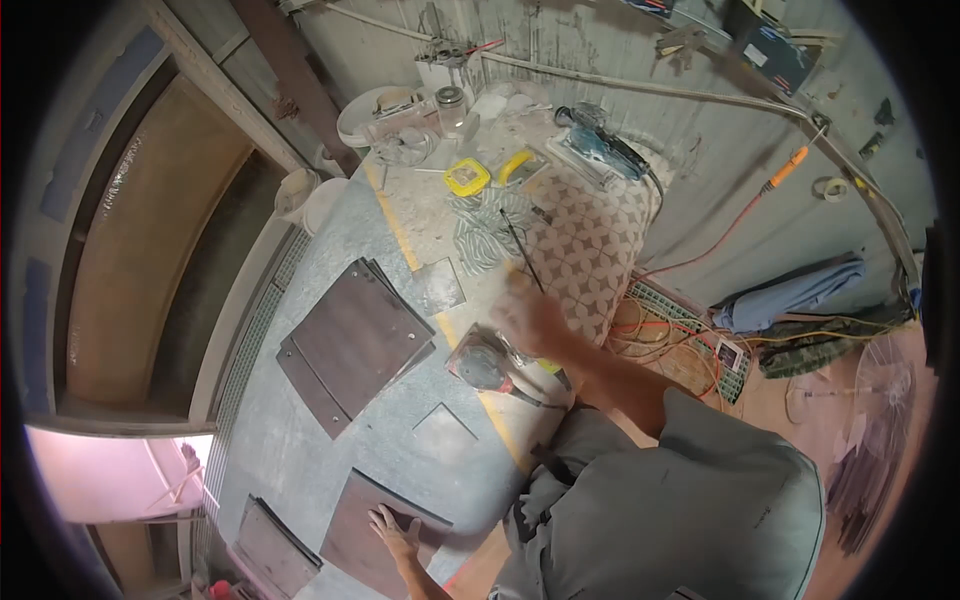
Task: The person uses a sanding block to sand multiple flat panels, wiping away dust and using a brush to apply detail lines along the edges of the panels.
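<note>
My left hand (397, 537) lies flat with fingers spread on a dark brown sheet (375, 505) near the front of the grey-blue table. Blurred by motion, my right hand (532, 318) is over the table's right part, just beyond a small sander (481, 366); its fingers are too smeared to read. A thin black rod (522, 250) runs up to that hand, and I cannot tell whether it is held. Farther up the table sits a stack of brown panels (355, 340) with small holes near the corners. More brown panels (275, 550) lie left of my left hand.
At the back right rests a blue power sander (610, 150) with a cord. A yellow tape measure (466, 177), a yellow-handled tool (515, 165), a glass jar (451, 108) and striped cloth (485, 230) lie at the far end. Cables (650, 340) loop beside the table's right edge.
</note>
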The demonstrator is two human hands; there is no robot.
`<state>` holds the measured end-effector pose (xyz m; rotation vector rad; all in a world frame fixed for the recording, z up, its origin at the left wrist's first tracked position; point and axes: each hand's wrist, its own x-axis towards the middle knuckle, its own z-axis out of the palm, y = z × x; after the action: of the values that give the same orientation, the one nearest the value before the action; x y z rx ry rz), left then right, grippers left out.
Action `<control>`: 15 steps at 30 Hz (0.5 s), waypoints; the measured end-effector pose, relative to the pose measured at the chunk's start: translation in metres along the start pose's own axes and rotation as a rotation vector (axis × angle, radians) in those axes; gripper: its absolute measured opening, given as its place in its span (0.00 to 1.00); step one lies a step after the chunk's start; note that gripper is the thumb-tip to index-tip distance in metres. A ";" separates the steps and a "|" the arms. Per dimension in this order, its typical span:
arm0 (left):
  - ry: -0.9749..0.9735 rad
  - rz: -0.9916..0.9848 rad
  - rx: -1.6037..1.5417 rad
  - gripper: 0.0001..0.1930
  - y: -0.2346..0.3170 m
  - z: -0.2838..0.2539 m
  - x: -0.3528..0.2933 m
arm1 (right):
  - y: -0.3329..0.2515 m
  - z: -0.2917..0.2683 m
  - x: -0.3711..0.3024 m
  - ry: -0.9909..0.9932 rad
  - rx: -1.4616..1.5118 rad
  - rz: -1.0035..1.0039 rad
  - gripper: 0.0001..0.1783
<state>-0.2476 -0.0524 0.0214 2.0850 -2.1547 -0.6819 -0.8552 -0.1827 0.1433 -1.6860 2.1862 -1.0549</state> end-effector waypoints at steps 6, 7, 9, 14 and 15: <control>0.088 -0.099 -0.019 0.59 0.023 0.042 0.034 | 0.279 0.095 0.029 0.044 -0.365 -0.075 0.14; 0.076 -0.127 -0.008 0.59 0.035 0.049 0.043 | 0.305 0.099 0.026 0.030 -0.425 -0.066 0.17; 0.060 -0.328 -0.028 0.61 0.084 0.047 0.049 | 0.306 0.081 0.041 -0.251 -0.288 -0.091 0.19; 0.113 -0.567 0.105 0.52 0.227 0.039 0.060 | 0.308 -0.014 0.024 -0.327 0.093 -0.023 0.24; 0.296 -0.537 0.047 0.51 0.208 0.073 0.048 | 0.297 -0.025 0.020 -0.369 0.206 -0.015 0.25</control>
<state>-0.4707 -0.0824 0.0176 2.6160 -1.4804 -0.3186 -1.1048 -0.1598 -0.0197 -1.6519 1.7749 -0.8561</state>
